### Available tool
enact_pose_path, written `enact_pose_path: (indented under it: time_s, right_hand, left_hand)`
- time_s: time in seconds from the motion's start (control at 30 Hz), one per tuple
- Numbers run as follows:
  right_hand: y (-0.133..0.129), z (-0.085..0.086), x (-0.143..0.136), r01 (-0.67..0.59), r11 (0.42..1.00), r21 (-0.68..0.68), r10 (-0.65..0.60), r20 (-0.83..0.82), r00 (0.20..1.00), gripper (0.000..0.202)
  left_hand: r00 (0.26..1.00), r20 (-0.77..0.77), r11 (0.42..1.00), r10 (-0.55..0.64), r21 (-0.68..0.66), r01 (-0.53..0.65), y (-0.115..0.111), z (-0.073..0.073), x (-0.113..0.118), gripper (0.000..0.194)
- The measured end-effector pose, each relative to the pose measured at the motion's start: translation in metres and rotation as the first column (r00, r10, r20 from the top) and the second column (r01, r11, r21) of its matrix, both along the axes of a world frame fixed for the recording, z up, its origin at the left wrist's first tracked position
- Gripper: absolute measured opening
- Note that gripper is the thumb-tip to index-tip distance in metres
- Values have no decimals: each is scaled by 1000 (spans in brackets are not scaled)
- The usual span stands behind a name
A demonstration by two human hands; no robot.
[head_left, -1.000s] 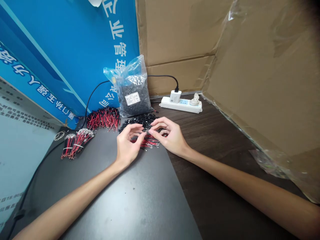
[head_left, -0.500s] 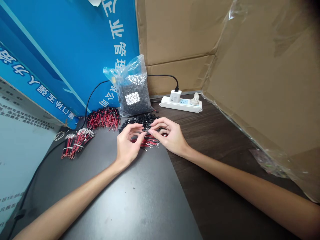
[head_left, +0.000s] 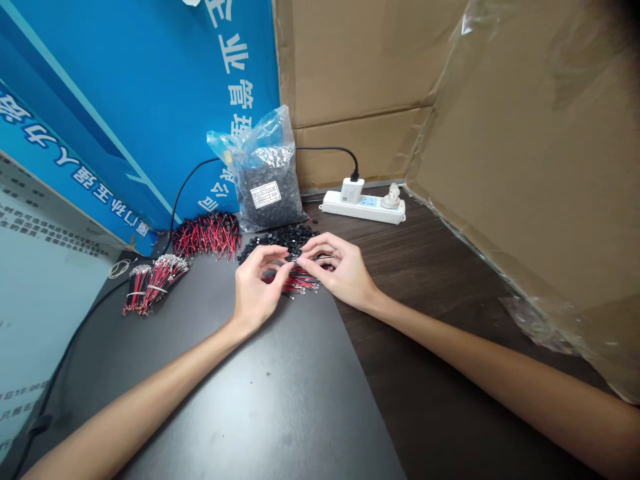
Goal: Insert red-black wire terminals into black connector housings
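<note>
My left hand (head_left: 257, 283) is closed in a pinch, its thumb and fingertips around a small black connector housing (head_left: 292, 258), largely covered by the fingers. Close against it, my right hand (head_left: 341, 270) pinches a thin wire (head_left: 325, 258), part of which shows between the fingers. The fingertips of both hands nearly meet. Beneath them lies a spread of loose red and black wires (head_left: 303, 283) with bare metal ends. Just behind the hands is a heap of black connector housings (head_left: 280, 238).
A clear bag of black parts (head_left: 270, 193) with a white label stands behind the heap. Left of it sits a pile of red wires with black ends (head_left: 207, 235). Banded wire bundles (head_left: 156, 283) lie further left. A white power strip (head_left: 363, 207) is at the back right, before cardboard walls (head_left: 370, 67).
Both hands keep almost the same place and pinch. The view has shifted very slightly; the piles and bundles have not moved.
</note>
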State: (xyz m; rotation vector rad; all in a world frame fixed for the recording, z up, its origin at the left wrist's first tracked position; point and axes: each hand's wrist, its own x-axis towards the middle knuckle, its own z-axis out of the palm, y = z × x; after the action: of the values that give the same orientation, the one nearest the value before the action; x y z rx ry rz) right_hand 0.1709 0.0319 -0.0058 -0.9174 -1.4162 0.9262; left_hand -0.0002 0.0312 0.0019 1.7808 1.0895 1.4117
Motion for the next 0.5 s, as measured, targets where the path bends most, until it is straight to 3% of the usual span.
enact_pose_path:
  time_s: [0.5]
  right_hand:
    - [0,0,0,-52,999,-8,52,-11,999,28]
  left_hand:
    - [999,-52,998,-10,54,13,-2,3,0,16]
